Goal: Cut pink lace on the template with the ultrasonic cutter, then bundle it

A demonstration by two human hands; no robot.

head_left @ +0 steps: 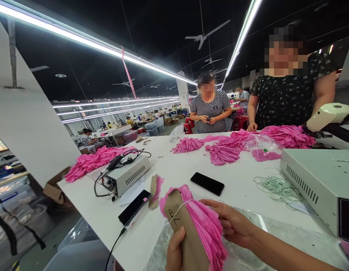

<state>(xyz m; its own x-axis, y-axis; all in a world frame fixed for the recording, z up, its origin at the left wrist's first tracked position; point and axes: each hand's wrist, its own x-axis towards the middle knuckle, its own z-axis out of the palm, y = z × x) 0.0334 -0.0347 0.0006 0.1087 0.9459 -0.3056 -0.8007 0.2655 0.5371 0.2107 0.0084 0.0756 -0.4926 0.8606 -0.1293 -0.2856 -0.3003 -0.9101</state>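
Note:
A thick bundle of pink fabric strips [204,222] lies against a brown card [188,233] with handwriting on it. A pale rubber band [181,210] goes around both near the top. My left hand [175,250] is closed around the card's lower left side, thumb on its front. At the bundle's right edge, my right hand [236,224] has its fingers curled against the strips, some of them partly hidden. Beneath is clear plastic [248,256]. Near the hands lie a black phone [207,183] and a second phone [134,207] beside a cable.
A grey electric box [132,173] with a corded tool stands left, a larger box [313,180] right beside pale green rubber bands [277,188]. Pink strip piles [224,150] line the table's far side. Two people [211,105] stand across the table.

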